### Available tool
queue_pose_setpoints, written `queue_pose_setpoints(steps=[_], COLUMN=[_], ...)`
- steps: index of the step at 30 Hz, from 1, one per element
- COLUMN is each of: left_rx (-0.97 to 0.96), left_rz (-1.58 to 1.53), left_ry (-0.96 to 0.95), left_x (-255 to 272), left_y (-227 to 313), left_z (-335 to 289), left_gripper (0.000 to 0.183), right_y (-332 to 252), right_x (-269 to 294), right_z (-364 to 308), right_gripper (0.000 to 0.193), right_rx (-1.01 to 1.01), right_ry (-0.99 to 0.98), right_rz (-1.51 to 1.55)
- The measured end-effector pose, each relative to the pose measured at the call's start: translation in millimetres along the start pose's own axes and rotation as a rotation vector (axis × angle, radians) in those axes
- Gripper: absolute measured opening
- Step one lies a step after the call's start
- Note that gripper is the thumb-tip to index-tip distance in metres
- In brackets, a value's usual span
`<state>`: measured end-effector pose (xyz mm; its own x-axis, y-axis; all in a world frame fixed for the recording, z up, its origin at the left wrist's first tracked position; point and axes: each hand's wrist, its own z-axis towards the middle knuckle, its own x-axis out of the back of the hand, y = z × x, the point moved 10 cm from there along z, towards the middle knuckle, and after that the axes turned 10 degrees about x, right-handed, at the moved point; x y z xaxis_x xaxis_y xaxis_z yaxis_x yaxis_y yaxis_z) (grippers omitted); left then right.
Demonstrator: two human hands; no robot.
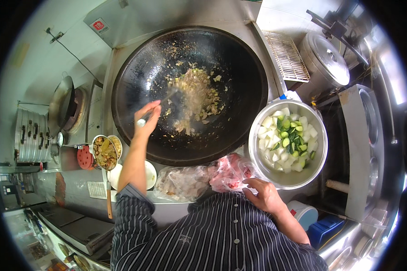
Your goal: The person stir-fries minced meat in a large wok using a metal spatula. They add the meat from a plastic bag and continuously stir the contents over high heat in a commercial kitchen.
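My left hand (147,118) is closed around the handle of a metal cooking spatula or ladle (169,95); its head is blurred in the food, so I cannot tell which. Chopped pale and green food (196,92) lies in the middle of the large black wok (239,117), with some steam over it. My right hand (263,197) has its fingers apart and slightly bent, beside a clear plastic bag of pinkish raw meat (230,174). Whether it touches the bag is unclear. Right of the wok, a metal bowl (279,181) holds white chunks and sliced green vegetable.
Another plastic bag with pale contents (181,183) lies before the wok. On the left are a strainer of brown spices (105,153), white bowls (150,175) and a smaller wok (62,105). A lidded pot (325,58) and wire rack (285,54) stand at the far right.
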<state>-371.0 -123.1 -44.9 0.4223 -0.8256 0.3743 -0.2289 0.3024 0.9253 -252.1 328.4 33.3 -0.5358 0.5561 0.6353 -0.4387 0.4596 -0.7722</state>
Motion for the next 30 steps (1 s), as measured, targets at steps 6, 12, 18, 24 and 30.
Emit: queue_pose_setpoints(steps=[6,12,18,24,30], left_rx=[-0.073,-0.085,-0.103,-0.032,-0.147], left_rz=[-0.280,-0.010,0.042,-0.431,-0.257], left_ry=[0.283,-0.093,0.030,0.290,-0.120], left_x=[-78.7,-29.6,-5.9,-74.3,-60.6], left_y=[-14.2,56.6,49.5,-16.7,46.0], left_z=[20.5,-45.3,-25.4,25.6,-27.4], left_gripper=[0.016,0.016,0.011,0.006,0.011], right_y=[-5.1,8.8,14.2,3.7,4.6], right_x=[-6.8,-7.3,-16.0,-17.9,-14.7], right_z=[-2.2,-17.4,-21.4,0.9,6.0], right_gripper=[0.024,0.025,0.026,0.024,0.022], right_rx=[0.010,-0.045,-0.055,-0.020,0.015], right_ry=[-0.040,0.053,0.036,-0.068,-0.032], right_rz=[-0.025,0.057,0.055,-0.004,0.059])
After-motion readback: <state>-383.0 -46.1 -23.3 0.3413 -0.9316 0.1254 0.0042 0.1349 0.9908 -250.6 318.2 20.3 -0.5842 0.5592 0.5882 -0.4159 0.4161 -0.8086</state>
